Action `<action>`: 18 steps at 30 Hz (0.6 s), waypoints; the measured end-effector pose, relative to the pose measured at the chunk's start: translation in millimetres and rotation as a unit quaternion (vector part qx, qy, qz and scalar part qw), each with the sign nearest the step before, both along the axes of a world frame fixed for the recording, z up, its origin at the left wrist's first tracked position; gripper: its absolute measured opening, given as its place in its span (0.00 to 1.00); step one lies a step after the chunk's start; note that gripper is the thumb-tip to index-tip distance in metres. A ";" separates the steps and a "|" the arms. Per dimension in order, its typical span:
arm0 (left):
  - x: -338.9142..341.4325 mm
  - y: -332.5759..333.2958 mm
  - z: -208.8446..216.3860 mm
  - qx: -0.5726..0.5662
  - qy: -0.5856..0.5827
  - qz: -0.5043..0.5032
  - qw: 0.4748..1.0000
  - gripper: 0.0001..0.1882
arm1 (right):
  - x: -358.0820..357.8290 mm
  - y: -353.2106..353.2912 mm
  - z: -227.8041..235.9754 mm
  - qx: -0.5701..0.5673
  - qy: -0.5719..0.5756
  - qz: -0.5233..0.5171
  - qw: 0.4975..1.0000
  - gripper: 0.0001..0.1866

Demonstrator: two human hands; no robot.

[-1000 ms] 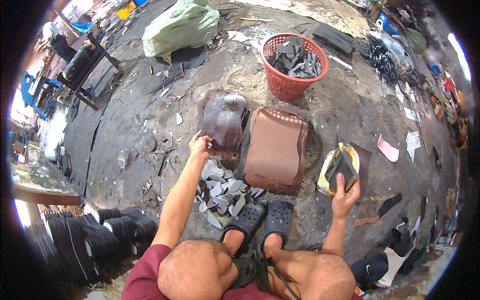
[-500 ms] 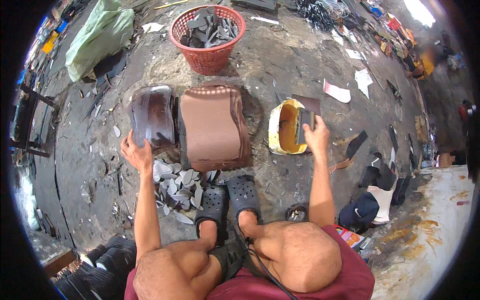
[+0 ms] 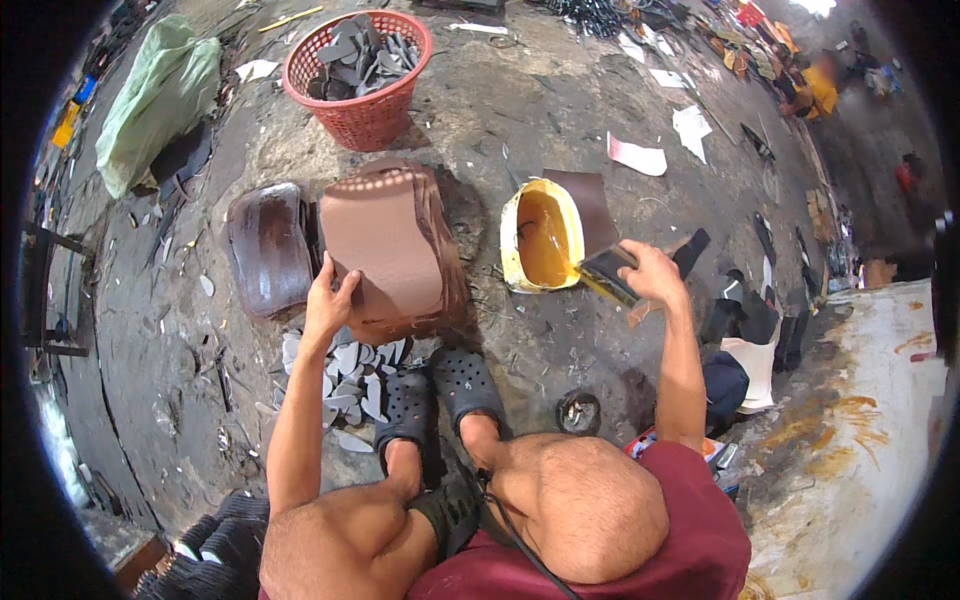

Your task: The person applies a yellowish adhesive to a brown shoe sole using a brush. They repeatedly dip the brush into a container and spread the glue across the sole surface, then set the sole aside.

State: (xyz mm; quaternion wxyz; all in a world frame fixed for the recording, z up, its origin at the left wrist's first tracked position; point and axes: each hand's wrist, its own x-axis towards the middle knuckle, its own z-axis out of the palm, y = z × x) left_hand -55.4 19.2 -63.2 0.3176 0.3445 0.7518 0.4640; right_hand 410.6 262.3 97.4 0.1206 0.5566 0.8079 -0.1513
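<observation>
Nearest the person, two black clogs point(image 3: 440, 400) rest on the dark, littered floor point(image 3: 560, 120), hemmed in on the left by a scatter of pale grey cut pieces point(image 3: 345, 375) and on the right by a small round tin point(image 3: 579, 412). The bare floor between the clogs and the work ahead is narrow; more open ground lies to the left, past the grey pieces.

The left hand point(image 3: 330, 300) lies on the near left edge of the stack of brown sheets point(image 3: 385, 245), fingers spread flat on the top sheet and thumb at the edge, pressing rather than clasping. Just beside the stack on the left lies a darker, glossy brown pile point(image 3: 265, 245), the two nearly touching.

The right hand point(image 3: 650, 275) is closed around a wide flat brush point(image 3: 605, 275), whose head points toward the yellow tub point(image 3: 520, 205) of amber glue, just beside its near right rim. A dark brown sheet point(image 3: 590, 200) lies behind the tub.

Farther off stands a red basket point(image 3: 350, 120) of dark cut pieces, directly beyond the stack. A green sack point(image 3: 150, 100) lies far left, and white paper scraps point(image 3: 640, 155) far right.
</observation>
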 end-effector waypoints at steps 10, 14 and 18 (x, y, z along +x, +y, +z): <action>104.2 -28.4 60.2 0.023 0.408 -0.206 0.889 0.31 | -47.4 58.4 22.0 0.260 0.049 0.066 0.962 0.21; 98.4 -45.7 45.1 0.031 0.441 -0.199 0.874 0.31 | -171.1 50.9 42.1 0.112 0.305 0.108 0.940 0.28; 100.1 -44.3 34.1 0.080 0.430 -0.190 0.879 0.28 | -280.3 9.5 -8.4 0.025 0.451 0.088 0.888 0.28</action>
